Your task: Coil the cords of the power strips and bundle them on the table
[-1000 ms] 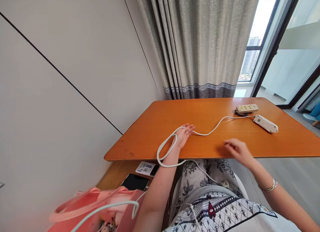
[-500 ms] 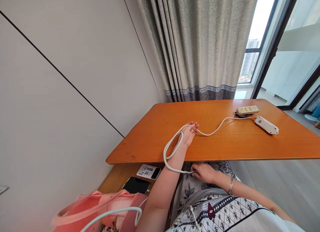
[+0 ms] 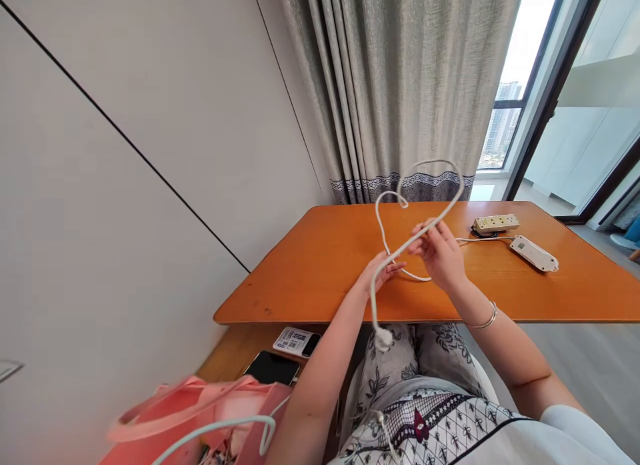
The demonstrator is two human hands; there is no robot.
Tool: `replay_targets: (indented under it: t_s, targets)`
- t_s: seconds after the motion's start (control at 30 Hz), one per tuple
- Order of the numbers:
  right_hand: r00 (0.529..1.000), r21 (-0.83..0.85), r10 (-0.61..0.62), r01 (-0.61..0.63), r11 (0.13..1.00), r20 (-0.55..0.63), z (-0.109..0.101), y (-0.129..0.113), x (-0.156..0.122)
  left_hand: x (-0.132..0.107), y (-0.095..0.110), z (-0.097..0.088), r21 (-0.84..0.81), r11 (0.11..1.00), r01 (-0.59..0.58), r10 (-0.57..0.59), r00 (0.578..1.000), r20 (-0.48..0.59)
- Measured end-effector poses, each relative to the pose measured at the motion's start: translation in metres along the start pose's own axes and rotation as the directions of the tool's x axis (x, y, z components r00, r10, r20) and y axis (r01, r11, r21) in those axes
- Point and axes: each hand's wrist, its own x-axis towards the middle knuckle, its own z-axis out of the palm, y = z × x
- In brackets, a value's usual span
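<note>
The right hand (image 3: 439, 250) pinches the white cable (image 3: 406, 245) mid-run; the plug (image 3: 384, 339) hangs bodyward of this grip. Closure of the left hand (image 3: 376, 273), alongside, cannot be determined. Cable appears light, springy; grasp along its sheath.

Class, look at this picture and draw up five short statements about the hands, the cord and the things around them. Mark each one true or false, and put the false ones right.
1. The right hand holds the white cord. True.
2. The plug is pushed into a socket. False: the plug hangs loose in front of the trousers.
3. Two strips lie on the table, the near strip and the far strip. True.
4. The bracelet is on the left wrist. False: the bracelet is on the right wrist.
5. The bag at the lower left is blue. False: the bag is pink.
</note>
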Motion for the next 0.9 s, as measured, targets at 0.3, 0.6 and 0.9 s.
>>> replay_targets:
  t_s: [0.3, 0.6, 0.9]
  targets:
    - [0.976, 0.033, 0.11, -0.105, 0.994, -0.188, -0.033, 0.029, 0.033, -0.042, 0.033, 0.008, 0.075, 0.997, -0.001, -0.03, 0.913, 0.407]
    - [0.915, -0.326, 0.4, -0.363, 0.873, 0.051, -0.047, 0.045, 0.013, -0.035, 0.065, 0.008, -0.116, 0.893, -0.436, 0.422, 0.898, -0.128]
    - [0.969, -0.946, 0.245, -0.077, 0.314, 0.002, -0.099, 0.053, -0.037, -0.013, 0.111, -0.072, 0.32, 0.651, -0.688, 0.658, 0.301, -0.691]
